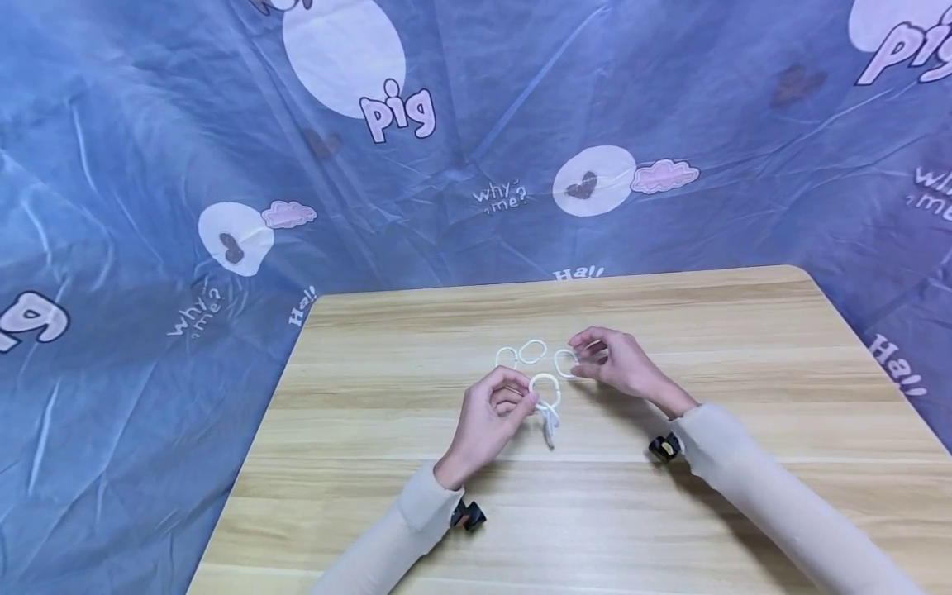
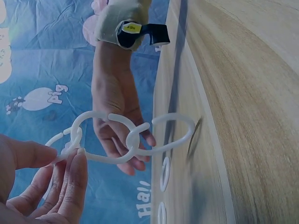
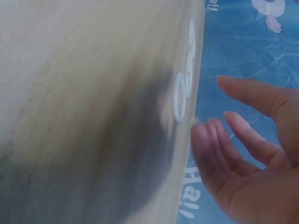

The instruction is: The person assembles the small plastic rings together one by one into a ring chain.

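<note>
A short chain of white plastic links (image 1: 545, 377), oval rings each with a small gap, hangs from my left hand (image 1: 487, 421). In the left wrist view, thumb and fingertips pinch one end link, while a middle link (image 2: 100, 159) and a far end link (image 2: 191, 133) run out toward the table. My right hand (image 1: 621, 364) hovers at a loose link (image 1: 556, 364), thumb and fingers apart. That hand (image 3: 247, 158) shows no link between its fingers in the right wrist view; a loose link (image 3: 176, 99) lies on the tabletop beside the fingertips.
Two more loose links, a left one (image 1: 497, 358) and a back one (image 1: 522, 355), lie near the chain on the wooden table (image 1: 357, 463). A blue printed cloth (image 1: 446, 223) hangs behind the table. Black wrist cameras sit on both sleeves.
</note>
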`<state>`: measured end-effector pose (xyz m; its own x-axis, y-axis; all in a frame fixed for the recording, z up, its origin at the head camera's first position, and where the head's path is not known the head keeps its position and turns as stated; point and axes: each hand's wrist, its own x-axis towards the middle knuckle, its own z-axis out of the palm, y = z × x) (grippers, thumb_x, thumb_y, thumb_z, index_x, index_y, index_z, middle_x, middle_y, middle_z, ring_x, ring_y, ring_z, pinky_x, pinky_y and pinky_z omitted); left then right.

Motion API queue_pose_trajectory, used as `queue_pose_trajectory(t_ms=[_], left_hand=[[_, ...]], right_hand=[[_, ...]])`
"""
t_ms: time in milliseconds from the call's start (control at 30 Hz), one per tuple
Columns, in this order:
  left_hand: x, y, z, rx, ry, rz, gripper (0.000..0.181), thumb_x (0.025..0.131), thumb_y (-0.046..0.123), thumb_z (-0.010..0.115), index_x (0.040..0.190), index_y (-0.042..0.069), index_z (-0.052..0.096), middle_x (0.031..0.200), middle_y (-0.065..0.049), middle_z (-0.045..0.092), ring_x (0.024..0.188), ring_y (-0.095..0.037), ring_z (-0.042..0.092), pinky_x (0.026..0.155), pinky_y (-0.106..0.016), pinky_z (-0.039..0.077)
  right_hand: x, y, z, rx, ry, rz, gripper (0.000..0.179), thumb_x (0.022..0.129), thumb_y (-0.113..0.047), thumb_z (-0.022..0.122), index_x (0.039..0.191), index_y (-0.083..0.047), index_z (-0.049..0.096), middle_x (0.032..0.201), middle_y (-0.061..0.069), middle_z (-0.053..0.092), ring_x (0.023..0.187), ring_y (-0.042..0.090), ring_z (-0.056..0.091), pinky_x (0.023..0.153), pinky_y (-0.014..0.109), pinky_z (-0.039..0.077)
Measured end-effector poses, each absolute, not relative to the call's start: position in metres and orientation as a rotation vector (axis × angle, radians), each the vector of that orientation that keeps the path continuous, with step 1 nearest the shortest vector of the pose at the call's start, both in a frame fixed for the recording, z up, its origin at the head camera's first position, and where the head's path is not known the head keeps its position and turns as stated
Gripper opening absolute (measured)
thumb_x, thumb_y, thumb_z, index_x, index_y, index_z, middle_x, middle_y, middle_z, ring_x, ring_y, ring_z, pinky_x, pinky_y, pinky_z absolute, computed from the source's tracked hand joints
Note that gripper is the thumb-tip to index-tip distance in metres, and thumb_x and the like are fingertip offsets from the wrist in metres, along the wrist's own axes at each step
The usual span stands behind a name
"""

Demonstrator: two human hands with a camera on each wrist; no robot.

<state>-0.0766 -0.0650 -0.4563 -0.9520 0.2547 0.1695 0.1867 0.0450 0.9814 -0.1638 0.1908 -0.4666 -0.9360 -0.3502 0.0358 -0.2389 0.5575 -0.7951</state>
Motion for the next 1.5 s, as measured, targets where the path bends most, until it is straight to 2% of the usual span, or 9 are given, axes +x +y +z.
queue_pose_trajectory(t_ms=[133,367,667,1033,1500], left_hand=[[-0.077,-0.066,-0.457,0.477,2.234,2.073,0.027,0.096,0.006,0.072,0.115,-0.011,0.062,0.105,-0.023,0.072,0.086,-0.014,0.072,0.081,-0.025,0.067],[-0.076,-0.065,-0.459,0.474,2.233,2.070,0.026,0.096,0.005,0.072,0.114,-0.010,0.063,0.105,-0.023,0.072,0.087,-0.023,0.073,0.080,-0.024,0.066],[-0.078,-0.064,-0.458,0.502,2.231,2.078,0.025,0.096,0.007,0.073,0.113,-0.008,0.064,0.104,-0.023,0.072,0.084,-0.009,0.070,0.079,-0.024,0.066],[-0.078,-0.064,-0.457,0.500,2.226,2.088,0.019,0.096,0.007,0.073,0.111,-0.003,0.066,0.104,-0.023,0.071,0.083,-0.007,0.070,0.079,-0.025,0.066],[-0.075,-0.068,-0.462,0.520,2.219,2.083,0.023,0.096,0.007,0.073,0.112,-0.007,0.065,0.103,-0.023,0.070,0.083,-0.008,0.069,0.079,-0.024,0.066]], right_hand=[[-0.169,0.189,-0.473,-0.474,2.692,-1.285,0.050,0.084,-0.008,0.084,0.129,0.002,0.064,0.126,0.024,0.070,0.114,0.042,0.068,0.102,0.055,0.060],[-0.174,0.184,-0.476,-0.459,2.700,-1.245,0.058,0.082,-0.010,0.086,0.134,0.002,0.062,0.130,0.025,0.069,0.115,0.042,0.068,0.105,0.056,0.058],[-0.179,0.177,-0.475,-0.540,2.728,-1.143,0.065,0.079,-0.009,0.089,0.136,0.004,0.061,0.133,0.026,0.067,0.121,0.044,0.064,0.111,0.059,0.052],[-0.182,0.175,-0.478,-0.610,2.790,-1.066,0.058,0.076,-0.009,0.091,0.127,0.003,0.066,0.125,0.023,0.071,0.112,0.040,0.067,0.104,0.057,0.056],[-0.183,0.167,-0.478,-0.567,2.739,-1.040,0.058,0.075,-0.010,0.092,0.126,0.004,0.068,0.112,0.022,0.069,0.104,0.035,0.065,0.098,0.053,0.058]])
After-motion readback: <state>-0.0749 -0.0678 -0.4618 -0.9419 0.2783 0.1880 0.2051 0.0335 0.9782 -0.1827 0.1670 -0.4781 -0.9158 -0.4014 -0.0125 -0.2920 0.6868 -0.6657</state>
